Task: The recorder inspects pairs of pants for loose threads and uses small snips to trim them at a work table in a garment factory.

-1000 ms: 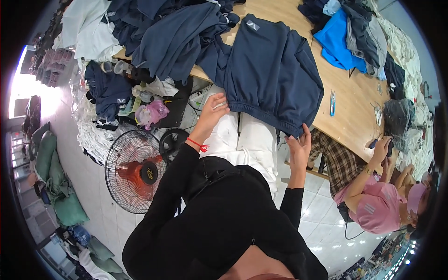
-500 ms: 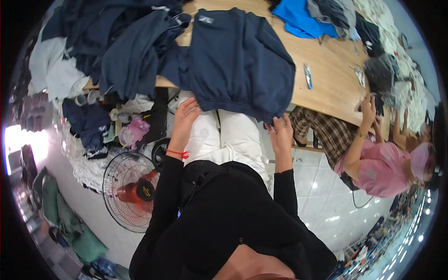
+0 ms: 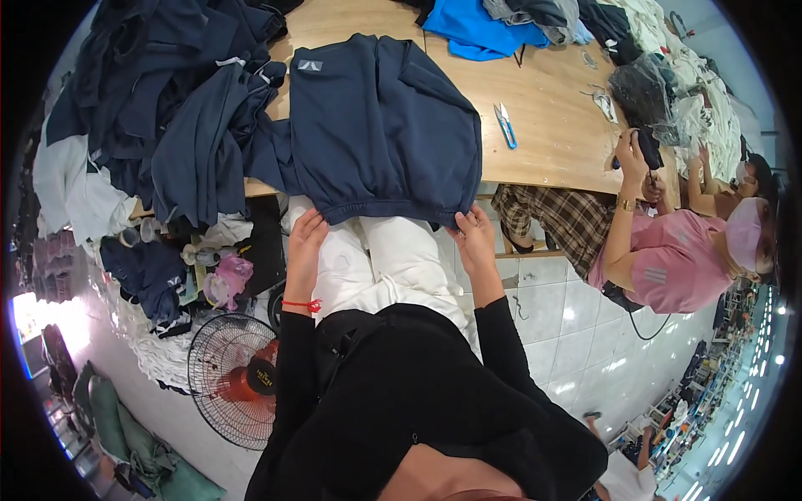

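Note:
A dark navy garment (image 3: pixel 384 134) lies spread over the table's near edge, its gathered band hanging toward my lap. Folds hide whether it is a top or shorts. A small light patch marks its far left corner. My left hand (image 3: pixel 307 232) pinches the left end of the band between thumb and fingers. At the other end, my right hand (image 3: pixel 473 234) grips the band's right corner. Thread snips (image 3: pixel 505 127) with a blue handle lie on the table to the right of the garment.
Navy garments (image 3: pixel 196 108) are heaped on the wooden table (image 3: pixel 551 142) at left. A blue cloth (image 3: pixel 476 29) lies at the far side. A person in a pink shirt (image 3: pixel 668 263) sits at right, handling dark cloth. A floor fan (image 3: pixel 234 376) stands at my left.
The garment has shifted slightly nearer and its band lies straighter between my hands. Both hands keep hold of its corners. The whole view has swung a little to the right.

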Tool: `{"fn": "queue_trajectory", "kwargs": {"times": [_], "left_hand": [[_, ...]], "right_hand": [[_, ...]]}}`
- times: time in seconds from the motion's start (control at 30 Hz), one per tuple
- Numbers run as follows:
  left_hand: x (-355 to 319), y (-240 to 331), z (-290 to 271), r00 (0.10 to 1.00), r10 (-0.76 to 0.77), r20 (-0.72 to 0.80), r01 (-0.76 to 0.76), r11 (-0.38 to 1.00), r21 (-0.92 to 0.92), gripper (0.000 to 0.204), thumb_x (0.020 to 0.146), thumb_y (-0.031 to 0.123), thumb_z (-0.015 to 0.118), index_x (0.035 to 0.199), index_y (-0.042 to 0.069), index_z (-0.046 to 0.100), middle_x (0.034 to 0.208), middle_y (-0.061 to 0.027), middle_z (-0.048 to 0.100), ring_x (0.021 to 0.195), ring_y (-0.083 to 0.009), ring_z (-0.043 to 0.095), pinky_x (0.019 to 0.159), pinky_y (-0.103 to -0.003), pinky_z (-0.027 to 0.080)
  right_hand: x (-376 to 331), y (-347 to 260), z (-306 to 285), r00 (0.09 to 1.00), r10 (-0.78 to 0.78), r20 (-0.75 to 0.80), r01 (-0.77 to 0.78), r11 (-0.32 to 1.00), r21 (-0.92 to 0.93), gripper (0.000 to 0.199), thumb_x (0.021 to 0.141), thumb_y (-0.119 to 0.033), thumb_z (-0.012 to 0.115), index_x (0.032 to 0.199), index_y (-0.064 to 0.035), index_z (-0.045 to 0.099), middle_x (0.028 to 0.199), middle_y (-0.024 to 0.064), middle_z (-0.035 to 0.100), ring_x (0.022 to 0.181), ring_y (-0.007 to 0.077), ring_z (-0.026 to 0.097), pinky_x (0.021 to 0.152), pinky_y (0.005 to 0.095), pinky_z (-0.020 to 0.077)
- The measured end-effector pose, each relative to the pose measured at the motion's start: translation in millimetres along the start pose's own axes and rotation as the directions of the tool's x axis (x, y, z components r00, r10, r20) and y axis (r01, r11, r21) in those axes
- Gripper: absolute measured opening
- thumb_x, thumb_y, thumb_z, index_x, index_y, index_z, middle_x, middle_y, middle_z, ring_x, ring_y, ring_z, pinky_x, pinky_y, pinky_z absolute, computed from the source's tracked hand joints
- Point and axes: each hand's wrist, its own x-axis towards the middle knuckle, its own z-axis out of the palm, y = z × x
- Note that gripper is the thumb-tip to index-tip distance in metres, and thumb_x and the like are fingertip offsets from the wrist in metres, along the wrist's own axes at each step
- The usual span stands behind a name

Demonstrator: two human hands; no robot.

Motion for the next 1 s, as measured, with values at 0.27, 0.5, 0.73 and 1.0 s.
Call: {"fn": "queue_trajectory", "kwargs": {"times": [0.27,0.5,0.73,1.0], "left_hand": [[7.9,-5.5,2.1,0.999,0.040,-0.006,-0.040,0.998,0.045,0.052,0.102,0.007,0.070,0.150,-0.005,0.053,0.137,-0.0126,0.068,0.123,-0.0175,0.065,0.108,-0.028,0.049],[6.8,9.0,4.2,0.991,0.129,0.042,-0.135,0.959,0.249,0.030,0.087,-0.001,0.076,0.117,-0.003,0.072,0.102,-0.0033,0.074,0.095,-0.0115,0.066,0.088,-0.026,0.051],[-35.6,14.8,-99.2,0.999,-0.043,-0.018,0.046,0.888,0.458,0.023,0.092,0.016,0.077,0.079,-0.003,0.074,0.075,-0.0040,0.068,0.068,-0.0124,0.062,0.064,-0.028,0.047],[-3.9,15.7,-42.9,0.932,0.359,0.049,-0.291,0.658,0.695,0.038,0.103,0.017,0.075,0.136,0.001,0.067,0.132,-0.0128,0.070,0.114,-0.0228,0.068,0.100,-0.035,0.055]], "right_hand": [[-1.3,-3.9,3.5,0.998,0.000,0.067,0.005,0.998,-0.063,0.032,0.107,-0.003,0.059,0.139,0.0019,0.055,0.128,0.0093,0.071,0.110,0.0183,0.070,0.096,0.0394,0.0578],[-16.2,-8.3,-6.6,0.963,0.051,0.264,-0.033,0.997,-0.074,0.028,0.103,-0.004,0.057,0.130,-0.0026,0.063,0.116,0.0046,0.074,0.101,0.0128,0.069,0.087,0.0315,0.0556],[-9.8,-12.3,-36.6,1.000,-0.008,0.013,0.013,0.881,-0.474,0.012,0.099,-0.014,0.069,0.103,-0.0021,0.069,0.088,0.0043,0.073,0.070,0.0132,0.067,0.067,0.0291,0.0532],[43.0,-40.7,76.8,0.536,-0.660,0.526,0.773,0.135,-0.619,0.071,0.076,-0.018,0.089,0.140,-0.0024,0.062,0.137,0.0238,0.063,0.128,0.0419,0.061,0.108,0.0490,0.0518]]}}
